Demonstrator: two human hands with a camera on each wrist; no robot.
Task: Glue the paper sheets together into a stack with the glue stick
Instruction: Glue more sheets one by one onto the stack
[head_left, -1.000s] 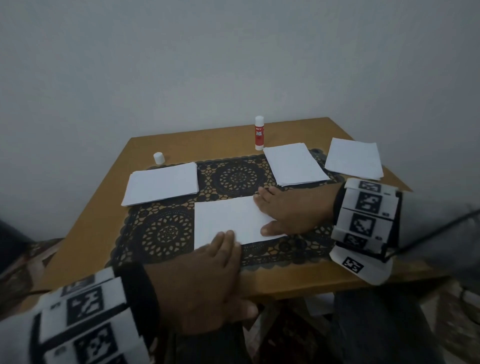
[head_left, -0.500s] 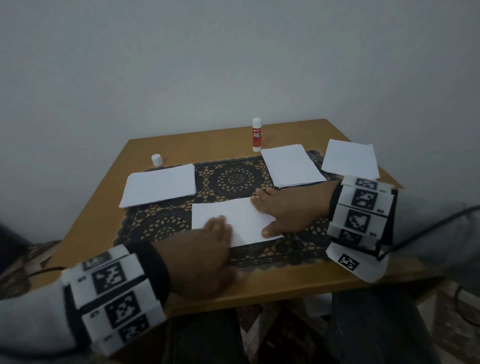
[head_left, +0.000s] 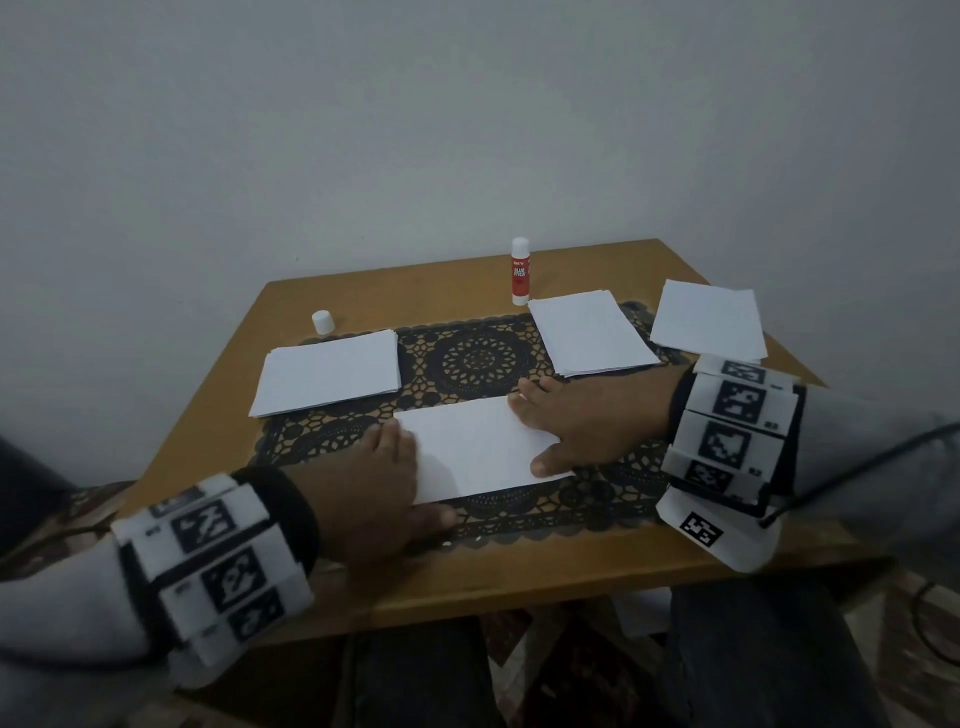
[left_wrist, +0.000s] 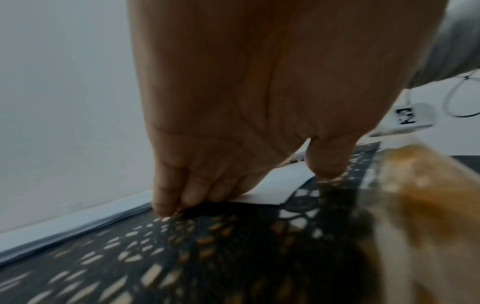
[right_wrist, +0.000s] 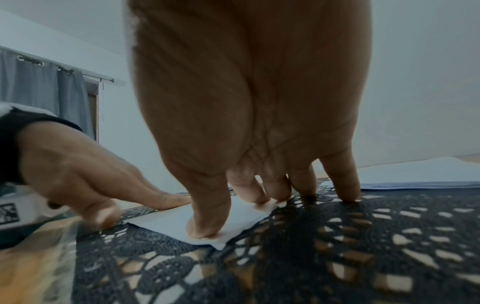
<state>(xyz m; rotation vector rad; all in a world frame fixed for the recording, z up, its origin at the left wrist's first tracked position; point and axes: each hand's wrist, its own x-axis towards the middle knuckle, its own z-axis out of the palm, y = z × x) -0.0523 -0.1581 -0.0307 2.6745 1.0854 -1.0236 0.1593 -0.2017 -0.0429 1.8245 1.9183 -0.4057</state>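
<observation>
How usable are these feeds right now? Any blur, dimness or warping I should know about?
Head view: dim overall but sharp; glue stick label readable, edges bowed by the wide lens. Left wrist view: lace mat and table edge smeared by blur, left hand looms large. Right wrist view: dark, right hand stretched, center sheet fairly clear.

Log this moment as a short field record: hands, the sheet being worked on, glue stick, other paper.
left hand: flat on the centre sheet's left end
right hand: flat, pressing its right end
centre sheet: lies on the lace mat
glue stick: upright at the far edge, untouched
cap: apart, far left
other paper: three separate piles
</observation>
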